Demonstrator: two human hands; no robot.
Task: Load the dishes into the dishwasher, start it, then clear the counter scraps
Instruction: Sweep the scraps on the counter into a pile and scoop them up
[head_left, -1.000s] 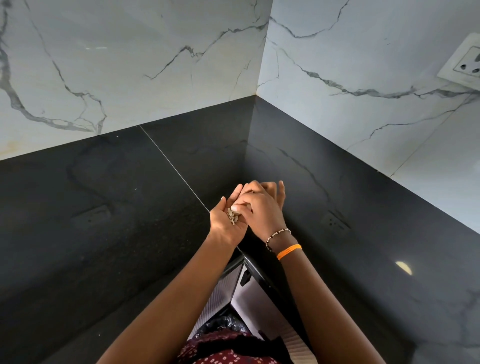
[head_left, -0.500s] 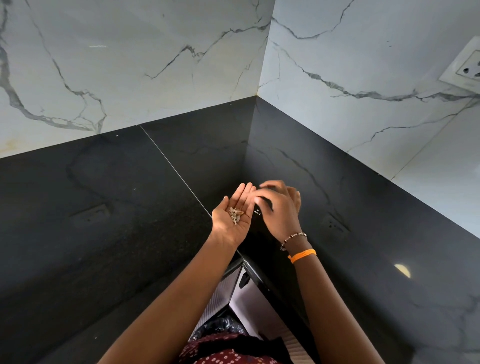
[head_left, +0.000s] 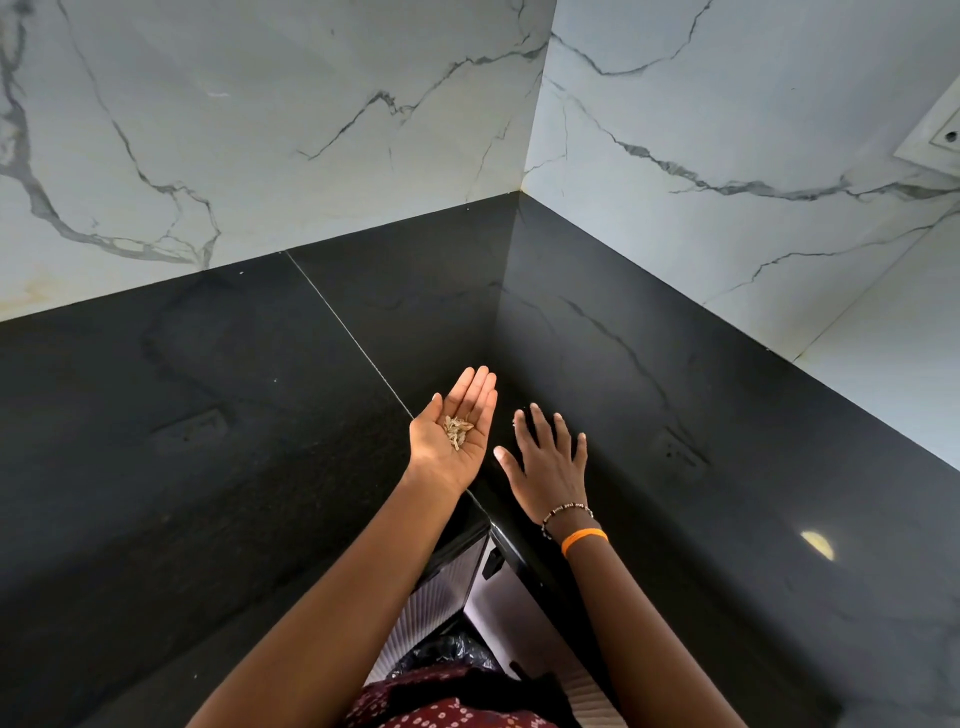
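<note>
My left hand (head_left: 457, 431) is held palm up over the black counter (head_left: 234, 415), fingers together and slightly cupped. A small pile of pale, dry scraps (head_left: 457, 430) lies in its palm. Just to the right, my right hand (head_left: 548, 460) is palm down with the fingers spread, flat on or just above the counter, holding nothing. A tiny pale speck (head_left: 515, 423) shows at its index fingertip. A bead bracelet and an orange band sit on the right wrist.
The L-shaped black counter runs into a corner between white marble walls (head_left: 311, 104). A wall socket (head_left: 940, 135) is at the upper right. Below the counter's inner corner are ribbed grey cabinet fronts (head_left: 441, 592) and a black bin bag (head_left: 447, 652).
My right hand has lifted off the left palm, opened, and moved right and down to the counter. The left hand has opened out flat, showing the scraps.
</note>
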